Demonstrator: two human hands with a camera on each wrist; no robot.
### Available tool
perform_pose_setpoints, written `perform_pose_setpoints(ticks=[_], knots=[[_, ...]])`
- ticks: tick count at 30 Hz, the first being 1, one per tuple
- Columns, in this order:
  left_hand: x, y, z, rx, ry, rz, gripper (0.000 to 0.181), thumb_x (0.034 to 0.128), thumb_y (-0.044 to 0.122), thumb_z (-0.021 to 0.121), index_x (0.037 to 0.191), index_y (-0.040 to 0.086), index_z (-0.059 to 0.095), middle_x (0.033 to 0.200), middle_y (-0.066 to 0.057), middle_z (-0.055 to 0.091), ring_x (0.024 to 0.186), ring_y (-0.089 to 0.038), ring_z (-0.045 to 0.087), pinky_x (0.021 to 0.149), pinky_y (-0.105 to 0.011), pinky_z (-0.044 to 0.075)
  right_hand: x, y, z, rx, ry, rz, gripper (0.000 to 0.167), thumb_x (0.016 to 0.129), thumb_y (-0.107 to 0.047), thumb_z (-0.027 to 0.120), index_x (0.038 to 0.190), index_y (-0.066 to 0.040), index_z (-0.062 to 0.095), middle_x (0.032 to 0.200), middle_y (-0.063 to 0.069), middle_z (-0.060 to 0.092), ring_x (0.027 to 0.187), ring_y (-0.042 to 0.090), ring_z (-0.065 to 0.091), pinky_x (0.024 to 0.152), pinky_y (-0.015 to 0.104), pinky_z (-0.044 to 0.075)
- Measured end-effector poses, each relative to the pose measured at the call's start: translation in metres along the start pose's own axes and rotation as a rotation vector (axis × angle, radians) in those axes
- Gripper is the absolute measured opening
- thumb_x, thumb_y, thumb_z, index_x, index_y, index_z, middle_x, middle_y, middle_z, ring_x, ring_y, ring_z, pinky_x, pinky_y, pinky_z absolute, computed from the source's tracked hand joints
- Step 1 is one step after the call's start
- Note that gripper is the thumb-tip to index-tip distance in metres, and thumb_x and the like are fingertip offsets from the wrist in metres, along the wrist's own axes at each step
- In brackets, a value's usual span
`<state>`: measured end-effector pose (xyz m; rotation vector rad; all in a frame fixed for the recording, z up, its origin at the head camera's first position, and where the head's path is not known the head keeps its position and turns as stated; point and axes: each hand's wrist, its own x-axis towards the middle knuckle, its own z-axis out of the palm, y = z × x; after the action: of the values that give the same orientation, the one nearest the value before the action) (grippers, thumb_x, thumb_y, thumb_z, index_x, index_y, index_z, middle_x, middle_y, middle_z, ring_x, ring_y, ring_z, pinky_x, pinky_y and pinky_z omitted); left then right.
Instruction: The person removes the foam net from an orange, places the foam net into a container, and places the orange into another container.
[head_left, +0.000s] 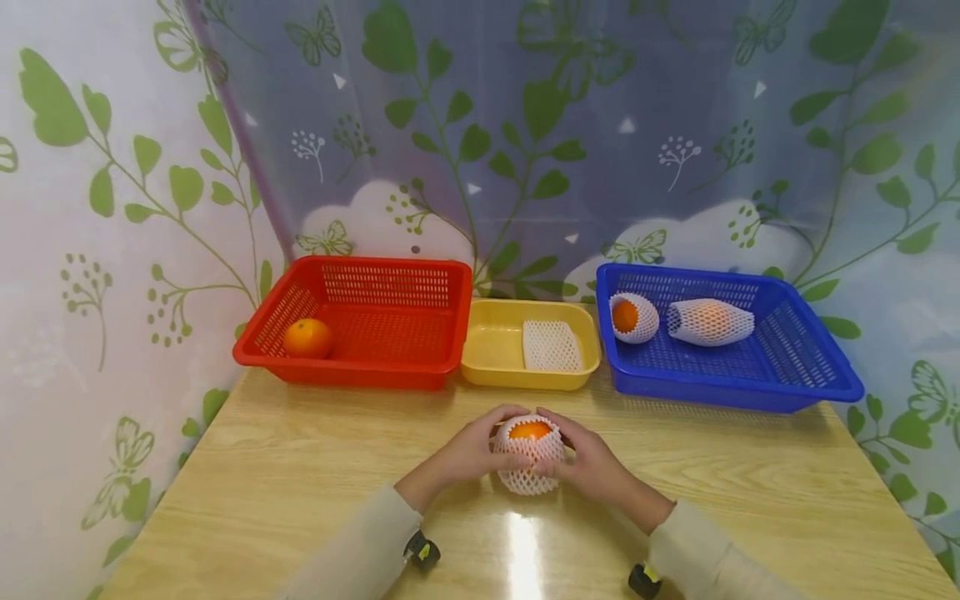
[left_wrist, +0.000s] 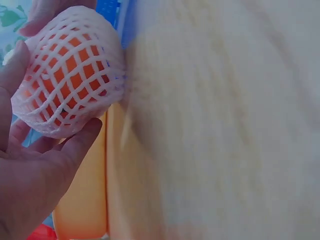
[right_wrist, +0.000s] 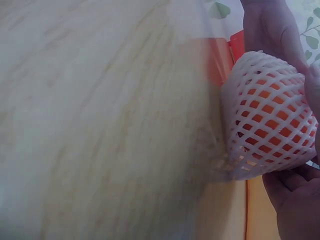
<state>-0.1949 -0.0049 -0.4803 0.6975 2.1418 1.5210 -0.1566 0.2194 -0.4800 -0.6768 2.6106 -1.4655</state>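
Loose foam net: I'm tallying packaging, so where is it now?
In the head view, the loose foam net lies right of centre in the yellow tray, which sits between the red basket and the blue basket.

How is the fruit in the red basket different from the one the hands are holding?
The basket fruit is bare, while the held fruit wears a white foam net. The basket fruit sits inside the red basket; the held fruit is in front of the baskets. No hand touches the basket fruit, but the left hand and right hand both hold the held fruit through its net. Both fruits are orange and roundish.
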Motion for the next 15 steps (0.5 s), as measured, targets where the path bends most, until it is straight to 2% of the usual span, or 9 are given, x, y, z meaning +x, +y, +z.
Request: perform_pose_setpoints(ticks=[5,9,15], knots=[[-0.0029,-0.0039,0.0027,0.042,-0.004,0.004,0.063,0.0824,0.032,0.078,0.137,0.024,0.048,0.130,0.003,0.056,0.117,-0.017,0.053,0.099,-0.040,0.046,-0.0042,0.0024,0.0034,-0.016,-0.005,0.020,0.078,0.083,-0.030,0.076,0.146,-0.001,0.040,0.147,0.019,0.042,0.132,0.037,0.043,0.103,0.050,0.042],[-0.0027,-0.0061,0.0047,0.069,-0.006,-0.001,0.064,0.0824,0.036,0.077,0.138,0.026,0.047,0.133,0.004,0.054,0.119,-0.016,0.053,0.101,-0.041,0.045,-0.0073,0.0044,0.0048,-0.005,0.005,0.042,0.079,0.082,-0.032,0.076,0.146,-0.003,0.040,0.147,0.016,0.043,0.132,0.034,0.044,0.103,0.049,0.042],[-0.0029,-0.0055,0.0045,0.095,-0.018,-0.001,0.065,0.0831,0.036,0.076,0.140,0.027,0.045,0.135,0.005,0.053,0.121,-0.016,0.052,0.103,-0.042,0.043,-0.0078,0.0067,0.0058,-0.012,0.014,0.033,0.079,0.082,-0.032,0.076,0.146,-0.004,0.040,0.147,0.015,0.044,0.130,0.033,0.046,0.102,0.050,0.043]])
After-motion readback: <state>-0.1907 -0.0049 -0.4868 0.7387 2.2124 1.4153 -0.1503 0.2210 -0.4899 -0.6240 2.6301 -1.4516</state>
